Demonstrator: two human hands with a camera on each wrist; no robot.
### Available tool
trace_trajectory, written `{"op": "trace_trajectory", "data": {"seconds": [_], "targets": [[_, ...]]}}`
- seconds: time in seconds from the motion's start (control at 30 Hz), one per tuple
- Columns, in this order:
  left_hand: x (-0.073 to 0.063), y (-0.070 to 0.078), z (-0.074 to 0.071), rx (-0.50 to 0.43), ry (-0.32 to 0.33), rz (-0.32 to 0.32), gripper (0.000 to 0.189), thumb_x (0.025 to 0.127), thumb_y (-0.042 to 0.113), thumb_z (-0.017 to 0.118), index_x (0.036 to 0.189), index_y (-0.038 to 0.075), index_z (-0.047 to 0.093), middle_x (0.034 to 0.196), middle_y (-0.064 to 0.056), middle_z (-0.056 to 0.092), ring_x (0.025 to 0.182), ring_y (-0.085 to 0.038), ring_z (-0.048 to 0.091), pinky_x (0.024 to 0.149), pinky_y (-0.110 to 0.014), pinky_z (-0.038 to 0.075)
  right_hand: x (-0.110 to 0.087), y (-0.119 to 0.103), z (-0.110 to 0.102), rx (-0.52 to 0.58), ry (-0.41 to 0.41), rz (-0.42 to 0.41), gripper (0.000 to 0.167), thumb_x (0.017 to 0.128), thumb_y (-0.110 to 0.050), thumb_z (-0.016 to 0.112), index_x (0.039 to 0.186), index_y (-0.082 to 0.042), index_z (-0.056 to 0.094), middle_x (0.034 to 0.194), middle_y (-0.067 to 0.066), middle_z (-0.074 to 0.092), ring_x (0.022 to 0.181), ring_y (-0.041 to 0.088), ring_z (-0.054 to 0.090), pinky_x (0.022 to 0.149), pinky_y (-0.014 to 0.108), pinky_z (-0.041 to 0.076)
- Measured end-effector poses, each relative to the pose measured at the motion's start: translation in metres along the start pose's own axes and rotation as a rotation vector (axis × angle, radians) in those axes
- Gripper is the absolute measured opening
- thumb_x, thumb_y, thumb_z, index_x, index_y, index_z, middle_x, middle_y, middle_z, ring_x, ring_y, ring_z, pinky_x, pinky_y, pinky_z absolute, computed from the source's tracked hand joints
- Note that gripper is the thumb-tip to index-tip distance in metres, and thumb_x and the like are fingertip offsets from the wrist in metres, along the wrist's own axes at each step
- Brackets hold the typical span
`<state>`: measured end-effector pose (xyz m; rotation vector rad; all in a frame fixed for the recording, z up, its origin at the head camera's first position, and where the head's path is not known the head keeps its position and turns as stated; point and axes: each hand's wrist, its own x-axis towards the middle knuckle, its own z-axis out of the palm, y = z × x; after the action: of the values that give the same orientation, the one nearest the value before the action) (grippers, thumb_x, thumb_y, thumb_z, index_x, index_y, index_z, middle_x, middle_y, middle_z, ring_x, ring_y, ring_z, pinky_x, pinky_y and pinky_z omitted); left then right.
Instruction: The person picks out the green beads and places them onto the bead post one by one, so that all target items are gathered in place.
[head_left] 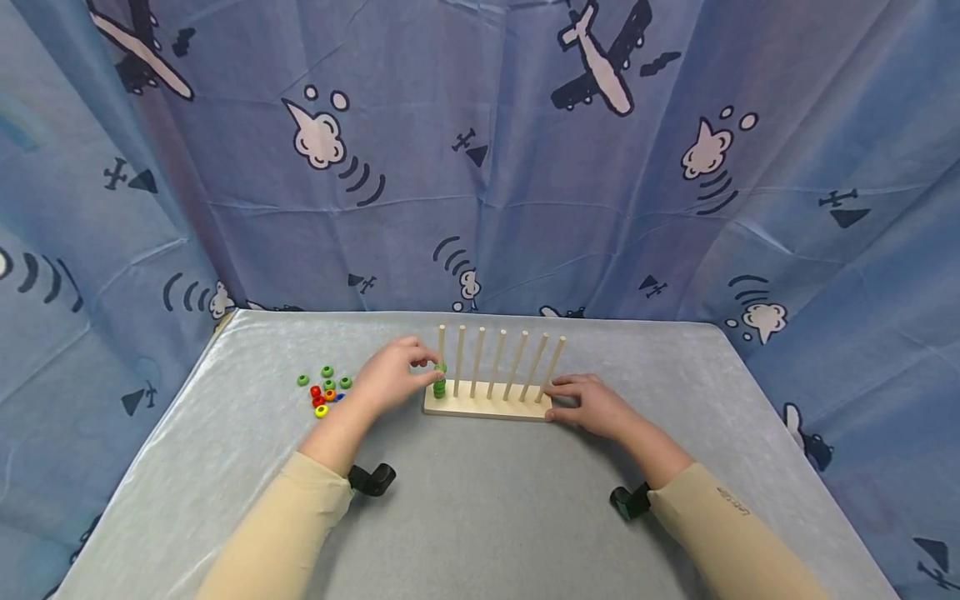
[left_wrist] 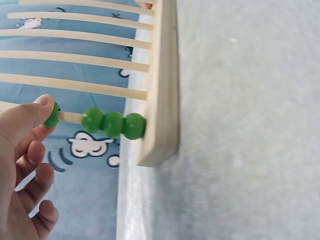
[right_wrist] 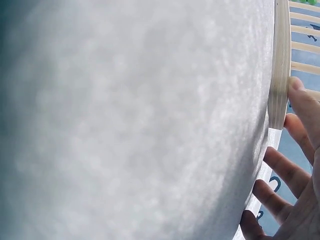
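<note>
A pale wooden peg board (head_left: 487, 406) with a row of upright pegs stands on the table. Three green beads (left_wrist: 113, 124) sit stacked at the foot of its leftmost peg. Higher on that same peg, my left hand (head_left: 393, 375) pinches another green bead (left_wrist: 53, 115) between thumb and forefinger; the peg shows below it, leaving a gap above the stack. My right hand (head_left: 592, 406) holds the board's right end, its thumb (right_wrist: 297, 85) against the base and the forefinger at the end. The other right fingers spread beside it.
Left of the board lie loose beads: several green beads (head_left: 303, 380), two red beads (head_left: 318, 401), an orange bead (head_left: 330, 395), a yellow bead (head_left: 321, 412) and a partly hidden blue bead (head_left: 340, 397). A blue patterned curtain (head_left: 525, 250) hangs behind the grey-covered table (head_left: 495, 517).
</note>
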<state>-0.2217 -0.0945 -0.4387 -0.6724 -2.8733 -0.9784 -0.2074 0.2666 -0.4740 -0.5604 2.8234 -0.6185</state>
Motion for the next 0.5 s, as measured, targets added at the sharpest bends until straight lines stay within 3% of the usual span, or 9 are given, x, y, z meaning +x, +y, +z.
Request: {"op": "trace_trajectory", "data": {"seconds": [0.3, 0.5], "targets": [[-0.0001, -0.0046, 0.0067, 0.034, -0.04, -0.033, 0.019, 0.088, 0.034, 0.076, 0.101, 0.021, 0.076, 0.097, 0.005, 0.062, 0.089, -0.013, 0.055, 0.08, -0.034, 0.047, 0.0001, 0.0015, 0.0003, 0.002, 0.0, 0.001, 0.057, 0.088, -0.046, 0.072, 0.133, -0.013, 0.065, 0.141, 0.016, 0.054, 0.133, 0.042, 0.04, 0.106, 0.06, 0.034], [0.0003, -0.0042, 0.0065, 0.05, -0.072, -0.008, 0.021, 0.09, 0.032, 0.074, 0.105, 0.018, 0.076, 0.097, 0.003, 0.063, 0.088, -0.014, 0.055, 0.078, -0.033, 0.047, -0.0004, 0.0011, 0.0006, -0.001, -0.004, 0.006, 0.056, 0.088, -0.046, 0.072, 0.133, -0.014, 0.065, 0.141, 0.015, 0.054, 0.134, 0.042, 0.04, 0.106, 0.06, 0.034]]}}
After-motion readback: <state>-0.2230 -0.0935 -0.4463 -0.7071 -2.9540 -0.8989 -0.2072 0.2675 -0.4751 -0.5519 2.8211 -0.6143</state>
